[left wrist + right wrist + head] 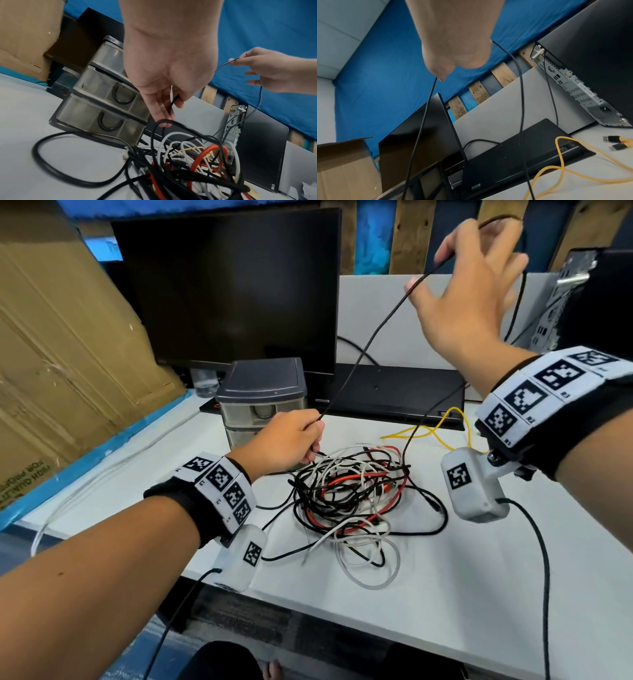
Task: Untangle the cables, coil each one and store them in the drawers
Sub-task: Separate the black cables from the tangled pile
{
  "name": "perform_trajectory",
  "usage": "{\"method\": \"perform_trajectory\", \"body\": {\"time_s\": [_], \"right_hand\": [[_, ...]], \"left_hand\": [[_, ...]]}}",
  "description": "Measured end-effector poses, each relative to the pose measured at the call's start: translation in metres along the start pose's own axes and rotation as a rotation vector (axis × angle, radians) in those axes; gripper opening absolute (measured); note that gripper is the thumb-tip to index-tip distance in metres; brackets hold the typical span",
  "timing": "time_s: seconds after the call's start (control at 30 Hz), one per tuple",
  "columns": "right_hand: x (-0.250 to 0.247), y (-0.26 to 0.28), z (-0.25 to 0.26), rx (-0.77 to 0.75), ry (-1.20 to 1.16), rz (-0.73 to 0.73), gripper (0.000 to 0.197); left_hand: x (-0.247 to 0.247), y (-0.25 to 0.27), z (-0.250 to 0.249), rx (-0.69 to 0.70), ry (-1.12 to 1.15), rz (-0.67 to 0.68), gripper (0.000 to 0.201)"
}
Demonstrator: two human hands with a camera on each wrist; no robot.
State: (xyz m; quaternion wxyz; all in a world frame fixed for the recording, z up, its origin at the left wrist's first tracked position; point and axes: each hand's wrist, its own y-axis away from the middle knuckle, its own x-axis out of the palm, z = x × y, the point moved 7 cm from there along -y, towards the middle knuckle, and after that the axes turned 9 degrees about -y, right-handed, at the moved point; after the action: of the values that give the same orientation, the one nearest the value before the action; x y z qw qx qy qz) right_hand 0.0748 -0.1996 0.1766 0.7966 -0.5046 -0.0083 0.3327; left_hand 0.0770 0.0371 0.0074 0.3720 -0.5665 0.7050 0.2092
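Cables lie in a heap (356,498) on the white table (428,594) right in front of the person: black, white and red strands knotted together, with loose white loops spilling toward the near edge. Just behind the heap's far left side, the left hand (286,445) has its fingers curled round a thin black cable (373,333), pinching it low, close to the pile. That cable rises taut up to the right hand (472,285), which is lifted high above the table; thumb and forefinger nip the cable while the other fingers are spread loose, and the cable loops over the hand and drops down its far side toward the heap.

To the right of the pile, a yellow cable (428,433) trails across the table, lying apart from the tangle. Behind the left hand stands a small set of smoky plastic drawers (260,405), all closed, with dark curved handles. Farther back are a dark monitor (226,289), a black keyboard (394,392), a computer tower (582,299) at the far right and cardboard (61,354) leaning at the left.
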Motion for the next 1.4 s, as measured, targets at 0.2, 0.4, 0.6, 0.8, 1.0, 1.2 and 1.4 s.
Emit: {"method": "perform_trajectory", "body": {"time_s": [0.2, 0.4, 0.6, 0.8, 1.0, 1.2, 1.4], "right_hand": [[0.022, 0.019, -0.033, 0.141, 0.238, 0.321, 0.038], [0.057, 0.108, -0.101, 0.245, 0.659, 1.171, 0.066], [0.072, 0.169, -0.105, 0.214, 0.276, 1.342, 0.059], [0.084, 0.171, -0.119, 0.147, 0.418, 1.208, 0.021], [0.056, 0.092, -0.098, 0.18, 0.348, 0.835, 0.023], [0.022, 0.045, -0.068, 0.266, 0.099, 0.556, 0.022], [0.002, 0.031, -0.057, 0.307, -0.137, 0.254, 0.029]], "left_hand": [[-0.006, -0.003, -0.003, -0.002, 0.005, -0.001, 0.031], [-0.01, 0.003, 0.001, -0.02, 0.09, 0.002, 0.044], [-0.008, 0.007, -0.002, -0.008, 0.096, -0.021, 0.058], [-0.012, 0.007, -0.007, 0.003, 0.116, -0.057, 0.063], [-0.014, 0.01, -0.003, -0.008, 0.018, -0.067, 0.078], [-0.013, 0.007, -0.001, -0.051, -0.007, -0.052, 0.065], [-0.013, 0.009, -0.002, -0.047, -0.058, -0.033, 0.062]]}}
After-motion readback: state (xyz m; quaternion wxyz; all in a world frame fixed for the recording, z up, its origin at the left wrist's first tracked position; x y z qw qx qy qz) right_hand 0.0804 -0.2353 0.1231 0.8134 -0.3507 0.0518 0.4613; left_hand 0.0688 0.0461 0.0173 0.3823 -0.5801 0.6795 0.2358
